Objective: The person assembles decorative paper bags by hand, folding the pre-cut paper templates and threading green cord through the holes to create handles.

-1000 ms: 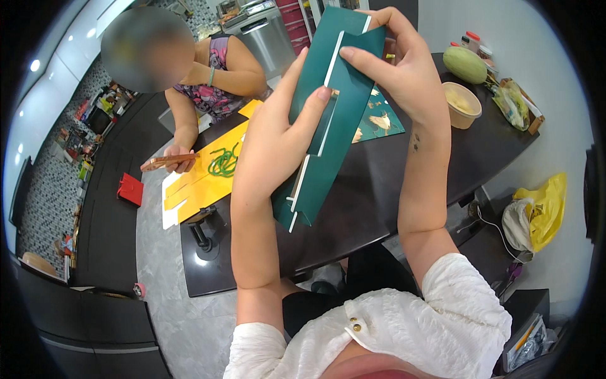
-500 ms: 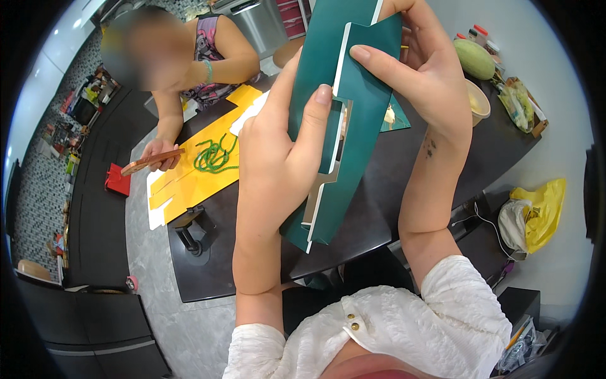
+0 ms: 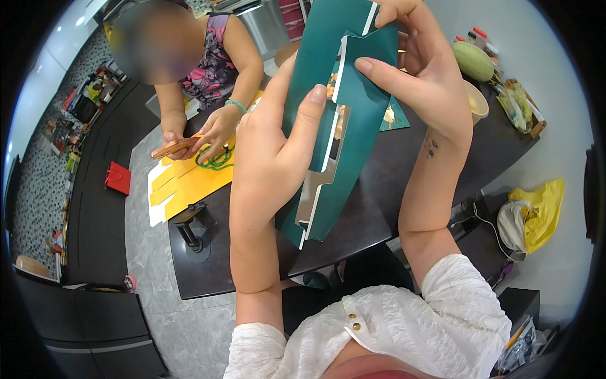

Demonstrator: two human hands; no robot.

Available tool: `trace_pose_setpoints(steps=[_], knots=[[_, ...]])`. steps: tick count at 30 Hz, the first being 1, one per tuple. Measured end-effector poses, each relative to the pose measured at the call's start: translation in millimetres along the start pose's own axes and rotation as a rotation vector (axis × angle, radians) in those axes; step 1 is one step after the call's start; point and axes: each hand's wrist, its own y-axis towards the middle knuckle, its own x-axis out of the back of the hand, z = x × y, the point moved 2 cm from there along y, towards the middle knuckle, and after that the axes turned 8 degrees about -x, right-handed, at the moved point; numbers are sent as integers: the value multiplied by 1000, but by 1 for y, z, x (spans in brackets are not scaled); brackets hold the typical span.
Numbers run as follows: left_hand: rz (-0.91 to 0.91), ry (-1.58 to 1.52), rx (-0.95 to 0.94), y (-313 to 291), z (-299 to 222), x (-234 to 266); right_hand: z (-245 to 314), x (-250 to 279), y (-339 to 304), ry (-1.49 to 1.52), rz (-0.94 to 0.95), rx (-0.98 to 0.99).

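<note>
A dark green cardboard box is held up above the table, tilted, with its cut flaps toward me. Between the flaps runs a gap with pale inner card edges, and a printed orange patch shows through it. My left hand is closed on the box's left side, thumb pressed along a flap and fingers hidden behind. On the upper right side my right hand grips the box, thumb on the front panel and fingers curled round the far edge. Beyond it, another green printed piece lies on the table.
A yellow flat cardboard piece with green cord lies at left, near a black stand. Across the dark table a person holds a phone. At right are a tub, a green melon and bagged vegetables.
The gap between the box flaps has widened, and my left hand has shifted slightly left. The other person's raised hand has come down to the phone, which moved right.
</note>
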Motion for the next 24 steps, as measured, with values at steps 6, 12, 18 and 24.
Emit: trace_pose_setpoints(steps=[6, 12, 18, 24], knots=[[26, 41, 22, -1, -2, -1, 5, 2, -3, 9, -26, -96], [56, 55, 83, -1, -3, 2, -3, 3, 1, 0, -18, -114], [81, 119, -16, -1, -7, 4, 5, -2, -1, 28, -13, -64], [143, 111, 52, -2, -13, 5, -2, -2, 1, 31, -13, -24]])
